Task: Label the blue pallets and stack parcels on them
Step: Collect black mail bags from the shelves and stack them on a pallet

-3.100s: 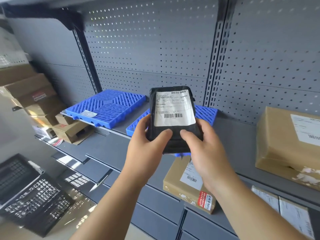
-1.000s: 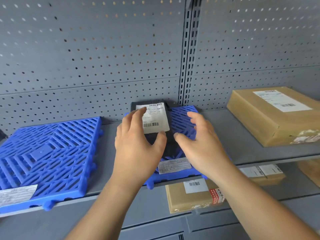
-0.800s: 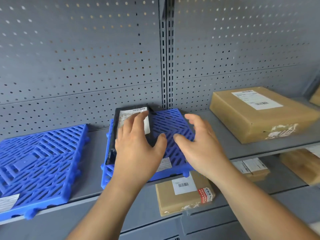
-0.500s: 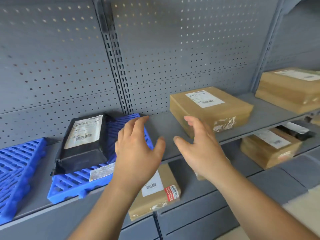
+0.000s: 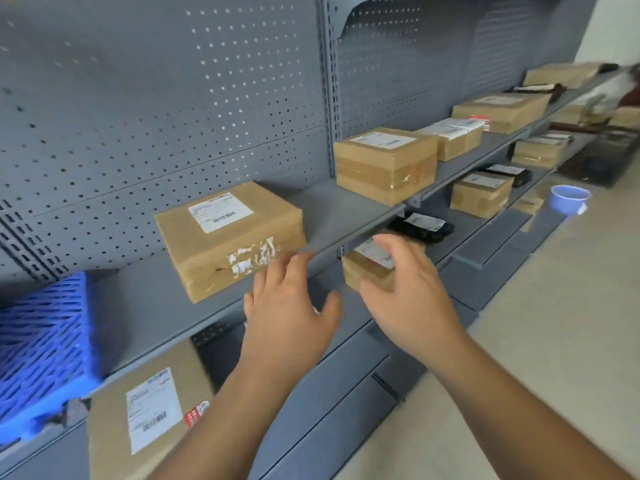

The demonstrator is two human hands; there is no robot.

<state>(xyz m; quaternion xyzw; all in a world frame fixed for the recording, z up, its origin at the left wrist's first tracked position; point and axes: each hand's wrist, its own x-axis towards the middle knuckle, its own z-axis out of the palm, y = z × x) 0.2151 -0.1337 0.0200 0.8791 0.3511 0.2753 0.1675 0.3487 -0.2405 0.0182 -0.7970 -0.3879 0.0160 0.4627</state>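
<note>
My left hand [image 5: 289, 310] and my right hand [image 5: 407, 289] float empty in front of the grey shelf [image 5: 346, 216], fingers spread and relaxed. A brown cardboard parcel [image 5: 230, 237] with a white label and torn tape stands on the shelf just beyond my left hand, apart from it. Only part of a blue pallet [image 5: 41, 344] shows at the left edge, on the same shelf. Partly hidden behind my right hand, a small brown parcel [image 5: 367, 271] lies on the shelf below.
Further right on the shelf stand a taped box [image 5: 384, 164] and several more parcels [image 5: 500, 110]. Below lie a labelled box [image 5: 149, 410], a black bag parcel [image 5: 420, 225] and other boxes [image 5: 481, 194]. A blue cup [image 5: 568, 199] stands on the floor.
I set the black bag parcel down on the blue pallet and let go. My view has swung right along the shelf; both hands came away empty and now hover near the brown parcel.
</note>
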